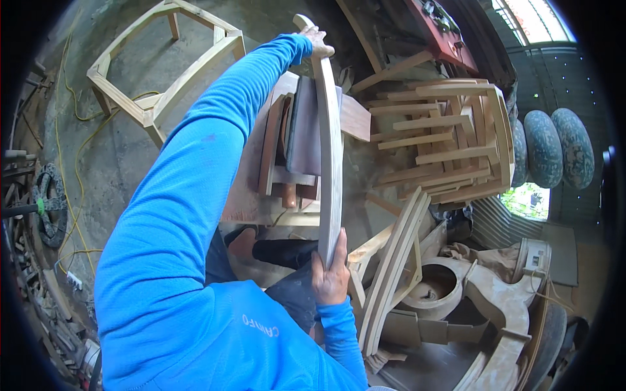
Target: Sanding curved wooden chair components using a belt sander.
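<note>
A long, slightly curved wooden strip (330,150) runs from far to near across the middle, held at both ends. My left hand (317,44), its arm stretched out, is closed around the far end. At the near end my right hand (331,274) grips the strip, with a thumb and a finger along its sides. Under the strip, and partly hidden by it, stands a machine with a broad grey-purple belt (306,127), which looks like a belt sander. I cannot tell whether the strip touches the belt.
A wooden frame with short legs (195,58) stands far left, yellow cord (79,163) beside it. Stacked wooden frames (456,140) are at the right. Curved wooden strips (391,274) lean near my right hand, beside a round-mouthed machine housing (430,287). A red table (450,39) stands far right.
</note>
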Available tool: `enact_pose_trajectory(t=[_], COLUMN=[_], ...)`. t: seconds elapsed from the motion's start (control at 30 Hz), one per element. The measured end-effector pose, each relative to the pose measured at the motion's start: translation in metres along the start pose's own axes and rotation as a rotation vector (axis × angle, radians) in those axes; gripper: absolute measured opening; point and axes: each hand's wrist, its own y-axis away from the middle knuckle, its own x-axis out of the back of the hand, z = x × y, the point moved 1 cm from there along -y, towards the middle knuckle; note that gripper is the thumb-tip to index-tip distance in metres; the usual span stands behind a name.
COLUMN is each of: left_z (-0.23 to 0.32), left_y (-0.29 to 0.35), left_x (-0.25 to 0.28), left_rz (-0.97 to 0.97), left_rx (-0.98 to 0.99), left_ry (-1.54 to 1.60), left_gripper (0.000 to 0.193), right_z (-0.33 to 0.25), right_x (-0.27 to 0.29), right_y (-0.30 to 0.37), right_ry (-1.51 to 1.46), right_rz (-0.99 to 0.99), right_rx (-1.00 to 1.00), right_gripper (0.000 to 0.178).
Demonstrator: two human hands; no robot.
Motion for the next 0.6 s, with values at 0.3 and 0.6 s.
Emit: enact_pose_trajectory(t=[0.3, 0.6], left_z=[0.11, 0.182], left_y=[0.227, 0.384], left_x=[0.015, 0.031], left_rz=[0.011, -0.015], left_rx=[-0.119, -0.168], left_ry=[0.0, 0.048], left_gripper=[0.086, 0.093], right_z=[0.056, 0.064], right_x=[0.058, 0.09], right_y=[0.245, 0.405], right_ry=[-0.044, -0.078], right_rz=[0.102, 0.122], right_rx=[-0.157, -0.402], right_gripper=[0.076, 0.076])
